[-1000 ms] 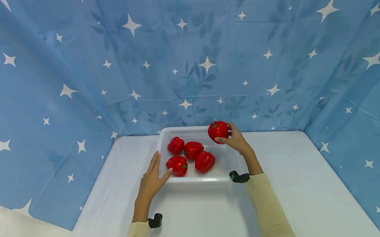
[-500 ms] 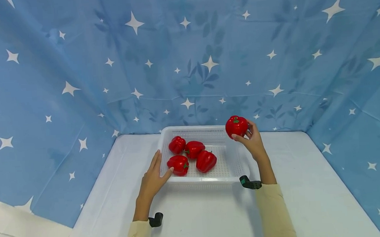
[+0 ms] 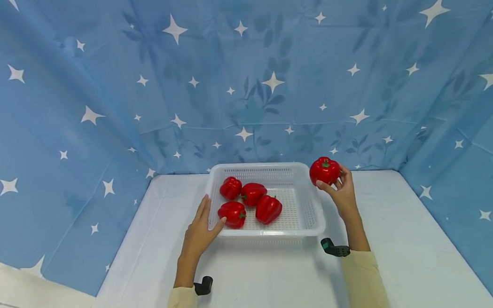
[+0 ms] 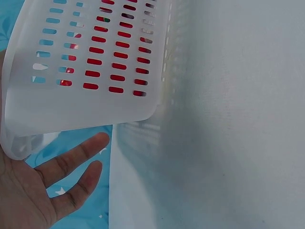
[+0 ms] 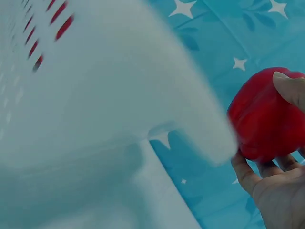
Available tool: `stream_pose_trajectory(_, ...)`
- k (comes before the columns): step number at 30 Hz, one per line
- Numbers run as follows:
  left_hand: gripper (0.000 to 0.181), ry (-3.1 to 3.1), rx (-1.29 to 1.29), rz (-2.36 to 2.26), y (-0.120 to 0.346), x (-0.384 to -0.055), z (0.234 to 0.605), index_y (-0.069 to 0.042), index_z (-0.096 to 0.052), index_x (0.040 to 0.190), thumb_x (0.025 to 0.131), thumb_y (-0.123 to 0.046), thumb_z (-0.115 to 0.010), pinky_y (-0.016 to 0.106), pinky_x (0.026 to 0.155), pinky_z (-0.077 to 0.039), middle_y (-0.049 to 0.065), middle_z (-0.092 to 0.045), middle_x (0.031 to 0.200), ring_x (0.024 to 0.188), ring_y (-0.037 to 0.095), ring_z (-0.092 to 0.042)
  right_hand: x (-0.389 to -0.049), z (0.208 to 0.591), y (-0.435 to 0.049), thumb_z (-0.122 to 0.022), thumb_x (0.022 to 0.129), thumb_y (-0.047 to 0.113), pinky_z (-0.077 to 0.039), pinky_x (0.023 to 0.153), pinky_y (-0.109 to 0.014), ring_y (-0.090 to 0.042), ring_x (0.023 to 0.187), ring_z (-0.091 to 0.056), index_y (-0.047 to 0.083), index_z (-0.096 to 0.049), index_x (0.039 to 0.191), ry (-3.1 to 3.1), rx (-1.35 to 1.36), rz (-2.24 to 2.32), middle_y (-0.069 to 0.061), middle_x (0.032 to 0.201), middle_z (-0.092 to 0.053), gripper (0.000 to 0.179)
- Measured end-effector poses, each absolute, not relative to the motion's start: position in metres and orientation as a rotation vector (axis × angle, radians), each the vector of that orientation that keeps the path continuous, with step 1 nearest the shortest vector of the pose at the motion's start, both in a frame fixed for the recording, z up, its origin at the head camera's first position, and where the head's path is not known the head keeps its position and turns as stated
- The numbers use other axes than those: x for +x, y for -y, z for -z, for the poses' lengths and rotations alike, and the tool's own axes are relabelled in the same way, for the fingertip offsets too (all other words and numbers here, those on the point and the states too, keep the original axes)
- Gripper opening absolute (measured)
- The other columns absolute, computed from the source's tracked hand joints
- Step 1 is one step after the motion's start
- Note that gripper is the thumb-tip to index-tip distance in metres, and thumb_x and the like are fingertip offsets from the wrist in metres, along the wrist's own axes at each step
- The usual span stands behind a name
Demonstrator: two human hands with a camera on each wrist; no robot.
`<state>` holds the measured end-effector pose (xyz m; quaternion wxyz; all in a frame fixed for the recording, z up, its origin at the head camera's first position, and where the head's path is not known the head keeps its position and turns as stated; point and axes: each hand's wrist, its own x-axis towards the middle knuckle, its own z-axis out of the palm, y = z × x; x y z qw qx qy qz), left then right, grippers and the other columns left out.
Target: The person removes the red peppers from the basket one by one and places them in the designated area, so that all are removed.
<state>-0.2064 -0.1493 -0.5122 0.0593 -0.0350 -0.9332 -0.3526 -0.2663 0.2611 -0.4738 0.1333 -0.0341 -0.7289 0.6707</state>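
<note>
My right hand (image 3: 343, 194) holds a red bell pepper (image 3: 325, 171) with a green stem, just beyond the right rim of a white perforated plastic basket (image 3: 272, 233). In the right wrist view, the thumb lies on one side of the bell pepper (image 5: 269, 117) and fingers curl beneath it. My left hand (image 3: 197, 237) rests at the basket's front left corner, fingers straight along the left side and thumb over the front rim. Two of its fingers (image 4: 71, 162) reach out free below the basket in the left wrist view. Several red bell peppers (image 3: 268, 209) lie in the basket's left and middle.
The basket stands on a white-covered table (image 3: 263, 285), close to its back edge. Behind and on both sides hangs a blue curtain (image 3: 242, 79) with white stars. Cream cloth with a printed drawing (image 3: 31, 304) lies at lower left.
My right hand has carried the bell pepper from over the basket's back right part to the right, past the rim. The left hand keeps its place at the corner.
</note>
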Motion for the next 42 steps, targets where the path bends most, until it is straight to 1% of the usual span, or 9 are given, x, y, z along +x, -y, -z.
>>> stream_pose_trajectory(4, 0.088, 2.831, -0.101, 1.072, 0.149, -0.206, 0.512, -0.022, -0.020, 0.157, 0.087, -0.049, -0.065, 0.065, 0.096, -0.044, -0.006, -0.015, 0.165, 0.142, 0.034, -0.038, -0.262, 0.485, -0.268, -0.077, 0.084, 0.015, -0.045, 0.102, -0.034, -0.029, 0.144, -0.035, 0.021, -0.020, 0.152, 2.118, -0.196, -1.937, -0.004, 0.158, -0.030, 0.089)
stream_pose_trajectory(9, 0.087, 2.828, -0.096, 1.082, 0.149, -0.206, 0.512, -0.022, -0.020, 0.157, 0.087, -0.048, -0.066, 0.066, 0.096, -0.044, -0.005, -0.016, 0.165, 0.142, 0.034, -0.038, -0.261, 0.498, -0.276, -0.078, 0.083, 0.017, -0.044, 0.105, -0.037, -0.028, 0.144, -0.033, 0.023, -0.020, 0.151, 2.101, -0.289, -1.923, -0.002, 0.159, -0.028, 0.089)
stream_pose_trajectory(15, 0.087, 2.822, -0.086, 1.093, 0.149, -0.206, 0.513, -0.024, -0.021, 0.157, 0.087, -0.048, -0.066, 0.064, 0.094, -0.047, -0.007, -0.016, 0.165, 0.141, 0.034, -0.040, -0.258, 0.513, -0.282, -0.075, 0.084, 0.010, -0.039, 0.112, -0.049, -0.032, 0.146, -0.027, 0.017, -0.016, 0.151, 2.098, -0.424, -1.912, -0.008, 0.159, -0.025, 0.090)
stream_pose_trajectory(18, 0.087, 2.820, -0.086, 1.092, 0.149, -0.205, 0.514, -0.024, -0.021, 0.157, 0.087, -0.047, -0.067, 0.062, 0.092, -0.049, -0.007, -0.017, 0.164, 0.140, 0.034, -0.042, -0.257, 0.523, -0.285, -0.076, 0.084, 0.011, -0.036, 0.114, -0.053, -0.035, 0.147, -0.024, 0.015, -0.012, 0.152, 2.134, -0.535, -1.872, -0.012, 0.161, -0.022, 0.093)
stream_pose_trajectory(22, 0.088, 2.806, -0.095, 1.087, 0.149, -0.205, 0.514, -0.023, -0.022, 0.157, 0.086, -0.047, -0.068, 0.060, 0.090, -0.051, -0.006, -0.018, 0.164, 0.138, 0.034, -0.045, -0.257, 0.537, -0.288, -0.075, 0.084, 0.012, -0.034, 0.115, -0.053, -0.037, 0.147, -0.023, 0.014, -0.010, 0.153, 2.168, -0.633, -1.844, -0.015, 0.162, -0.020, 0.095)
stream_pose_trajectory(28, 0.087, 2.793, -0.102, 1.102, 0.149, -0.205, 0.514, -0.023, -0.022, 0.157, 0.086, -0.047, -0.068, 0.059, 0.089, -0.052, -0.006, -0.018, 0.164, 0.138, 0.034, -0.045, -0.253, 0.550, -0.289, -0.074, 0.085, 0.011, -0.034, 0.115, -0.054, -0.038, 0.148, -0.022, 0.011, -0.007, 0.152, 2.173, -0.649, -1.835, -0.020, 0.160, -0.019, 0.095)
stream_pose_trajectory(31, 0.088, 2.796, -0.099, 1.106, 0.149, -0.205, 0.513, -0.023, -0.022, 0.157, 0.086, -0.046, -0.068, 0.059, 0.089, -0.052, -0.006, -0.018, 0.164, 0.138, 0.034, -0.045, -0.252, 0.553, -0.289, -0.075, 0.084, 0.011, -0.034, 0.115, -0.054, -0.037, 0.149, -0.019, 0.012, -0.006, 0.151, 2.153, -0.650, -1.840, -0.019, 0.160, -0.017, 0.096)
stream_pose_trajectory(36, 0.088, 2.797, -0.091, 1.114, 0.149, -0.204, 0.513, -0.024, -0.022, 0.157, 0.086, -0.046, -0.068, 0.058, 0.089, -0.052, -0.006, -0.018, 0.164, 0.138, 0.034, -0.045, -0.252, 0.555, -0.288, -0.078, 0.083, 0.017, -0.032, 0.116, -0.053, -0.036, 0.150, -0.015, 0.015, -0.005, 0.150, 2.149, -0.675, -1.826, -0.017, 0.161, -0.014, 0.099)
stream_pose_trajectory(42, 0.089, 2.805, -0.085, 1.113, 0.148, -0.204, 0.512, -0.024, -0.021, 0.157, 0.085, -0.046, -0.069, 0.057, 0.090, -0.053, -0.006, -0.018, 0.164, 0.139, 0.034, -0.044, -0.254, 0.556, -0.287, -0.078, 0.083, 0.018, -0.031, 0.117, -0.053, -0.037, 0.150, -0.015, 0.015, -0.005, 0.150, 2.171, -0.686, -1.797, -0.018, 0.161, -0.014, 0.099)
